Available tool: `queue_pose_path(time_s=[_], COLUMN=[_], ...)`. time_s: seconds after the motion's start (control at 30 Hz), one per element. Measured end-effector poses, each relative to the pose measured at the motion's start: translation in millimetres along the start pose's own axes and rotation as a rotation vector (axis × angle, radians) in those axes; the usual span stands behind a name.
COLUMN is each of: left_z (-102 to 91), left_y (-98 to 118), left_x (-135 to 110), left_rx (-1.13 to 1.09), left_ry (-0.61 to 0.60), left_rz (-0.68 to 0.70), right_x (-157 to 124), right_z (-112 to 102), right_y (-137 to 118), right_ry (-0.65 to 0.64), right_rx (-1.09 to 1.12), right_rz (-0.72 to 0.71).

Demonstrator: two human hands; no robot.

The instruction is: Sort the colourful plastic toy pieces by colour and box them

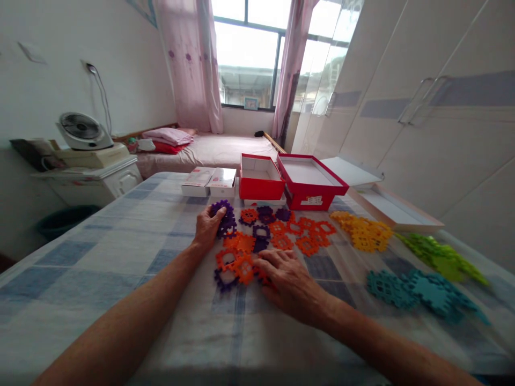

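My left hand (207,225) is closed on purple interlocking plastic tiles (226,217), thumb across their face, at the left side of the mixed pile. My right hand (284,273) reaches palm down over the near edge of the pile, its fingers bent onto orange toothed tiles (244,268); whether it grips one is hidden under the palm. Between the hands lie more orange tiles (241,242) and a purple square frame tile (261,232). Farther right spreads a group of orange tiles (308,245), with a few purple tiles (266,214) behind.
Yellow tiles (364,231), green tiles (444,257) and teal tiles (426,292) form separate heaps at the right. Behind the tiles stand a small red box (261,188), a larger red box (309,199), white boxes (222,182) and a pale open box (396,206). A checked cloth (132,268) covers the table.
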State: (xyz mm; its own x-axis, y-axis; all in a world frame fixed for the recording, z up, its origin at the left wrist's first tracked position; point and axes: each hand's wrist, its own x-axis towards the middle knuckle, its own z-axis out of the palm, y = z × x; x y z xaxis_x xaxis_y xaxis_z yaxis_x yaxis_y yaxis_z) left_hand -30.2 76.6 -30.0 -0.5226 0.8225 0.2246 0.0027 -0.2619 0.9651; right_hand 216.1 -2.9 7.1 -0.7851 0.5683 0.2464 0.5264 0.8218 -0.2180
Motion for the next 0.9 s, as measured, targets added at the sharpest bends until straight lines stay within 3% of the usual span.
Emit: queue_pose_path(time_s=[0.27, 0.63, 0.8, 0.9], left_z=[0.8, -0.6, -0.9, -0.5], left_y=[1, 0, 0, 2], left_x=[0, 1, 1, 0], left_rx=[0.019, 0.052, 0.053, 0.041], left_ry=[-0.007, -0.029, -0.035, -0.037], left_rz=[-0.014, -0.004, -0.004, -0.014], right_x=[-24, -45, -38, -30], right_z=[-7, -7, -12, -19], right_y=[62, 78, 109, 113], right_ry=[0.096, 0.234, 0.3, 0.327], right_rx=[0.094, 0.005, -0.125, -0.193], right_rz=[0.134, 0.257, 0.253, 0.245])
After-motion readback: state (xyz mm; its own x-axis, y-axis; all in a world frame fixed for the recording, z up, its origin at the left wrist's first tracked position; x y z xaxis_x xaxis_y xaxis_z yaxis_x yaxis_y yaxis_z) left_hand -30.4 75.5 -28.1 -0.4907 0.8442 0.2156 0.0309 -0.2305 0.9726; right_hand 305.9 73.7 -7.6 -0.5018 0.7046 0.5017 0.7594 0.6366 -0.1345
